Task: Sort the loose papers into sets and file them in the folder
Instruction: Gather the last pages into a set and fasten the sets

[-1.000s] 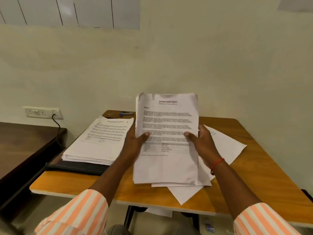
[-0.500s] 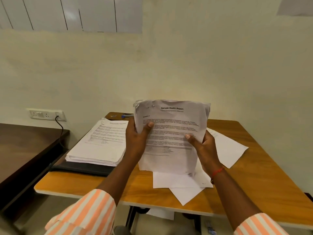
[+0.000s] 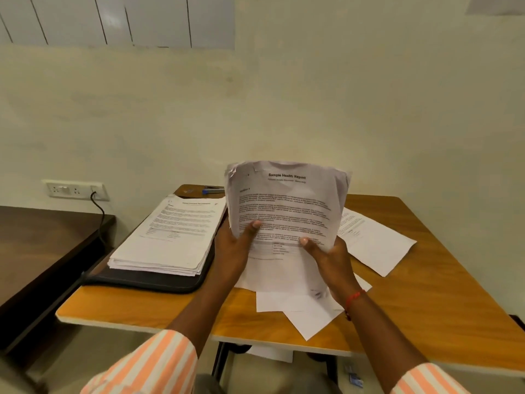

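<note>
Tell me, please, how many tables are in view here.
2: a light orange-brown wooden table in the middle, under the loose white papers, and a dark brown wooden table at the left edge. Others may lie outside the view.

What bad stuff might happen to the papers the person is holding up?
The held papers are bent and crumpled at the top. The left hand and right hand pinch only their lower part, so they might flop or crease more. The loose sheets poke past the front edge of the table, so a nudge might drop them.
</note>
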Motion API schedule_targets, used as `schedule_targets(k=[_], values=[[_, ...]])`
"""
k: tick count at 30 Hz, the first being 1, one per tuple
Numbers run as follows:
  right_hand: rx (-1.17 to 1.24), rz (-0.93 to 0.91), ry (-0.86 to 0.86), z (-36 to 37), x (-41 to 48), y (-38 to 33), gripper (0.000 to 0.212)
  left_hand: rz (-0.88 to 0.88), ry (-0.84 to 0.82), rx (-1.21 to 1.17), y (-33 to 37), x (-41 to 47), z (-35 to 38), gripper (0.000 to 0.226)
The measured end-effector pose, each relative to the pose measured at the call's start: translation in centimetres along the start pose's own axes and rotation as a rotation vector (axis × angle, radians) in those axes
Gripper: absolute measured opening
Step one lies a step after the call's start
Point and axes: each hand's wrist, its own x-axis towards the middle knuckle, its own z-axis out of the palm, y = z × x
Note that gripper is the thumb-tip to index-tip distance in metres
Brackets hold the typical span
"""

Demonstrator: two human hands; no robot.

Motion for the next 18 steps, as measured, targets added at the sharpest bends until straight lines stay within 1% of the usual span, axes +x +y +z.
schedule_targets(k=[2, 4, 5, 6, 7, 8, 9, 10, 11, 12, 13, 14, 16, 18], values=[[-0.036, -0.004, -0.012, -0.1, 0.3, -0.1, 0.046, -0.005, -0.024, 0.063, 0.0, 0.7, -0.2, 0.024], [-0.063, -0.004, -0.059, -0.5, 1.0, -1.0, 0.036, 0.005, -0.019, 0.118, 0.3, 1.7, -0.8, 0.028], [-0.072, -0.014, -0.103, -0.8, 1.4, -1.6, 0.032, -0.007, -0.021, 0.123, 0.3, 2.4, -1.2, 0.028], [-0.103, -0.010, -0.110, -1.3, 1.9, -1.8, 0.031, -0.048, -0.021, 0.113, 0.1, 2.8, -1.7, 0.028], [-0.159, 0.015, -0.072, -1.7, 2.4, -1.9, 0.034, -0.120, -0.012, 0.072, -0.5, 3.1, -2.2, 0.028], [-0.285, 0.039, -0.006, -2.5, 3.4, -1.6, 0.039, -0.212, 0.006, 0.003, -1.1, 3.5, -2.7, 0.030], [-0.509, 0.059, 0.033, -3.5, 4.5, -0.6, 0.042, -0.316, 0.021, -0.063, -2.0, 3.5, -3.2, 0.033], [-0.781, 0.085, 0.023, -4.5, 5.3, 0.1, 0.046, -0.405, 0.026, -0.123, -2.9, 3.4, -3.7, 0.035], [-1.022, 0.125, -0.050, -5.2, 5.8, 1.2, 0.056, -0.479, 0.021, -0.177, -3.7, 3.2, -4.2, 0.035], [-1.200, 0.154, -0.138, -5.6, 6.1, 2.2, 0.069, -0.537, 0.010, -0.225, -4.4, 2.9, -4.5, 0.035], [-1.308, 0.186, -0.207, -5.7, 6.1, 3.1, 0.081, -0.585, -0.009, -0.273, -5.0, 2.6, -4.8, 0.038], [-1.355, 0.207, -0.242, -5.6, 5.9, 3.7, 0.089, -0.624, -0.030, -0.316, -5.5, 2.3, -4.9, 0.041], [-1.362, 0.221, -0.231, -5.4, 5.7, 4.7, 0.100, -0.644, -0.074, -0.369, -6.0, 1.9, -4.9, 0.042], [-1.361, 0.233, -0.201, -5.3, 6.3, 5.0, 0.104, -0.632, -0.085, -0.347, -6.1, 1.8, -4.8, 0.037]])
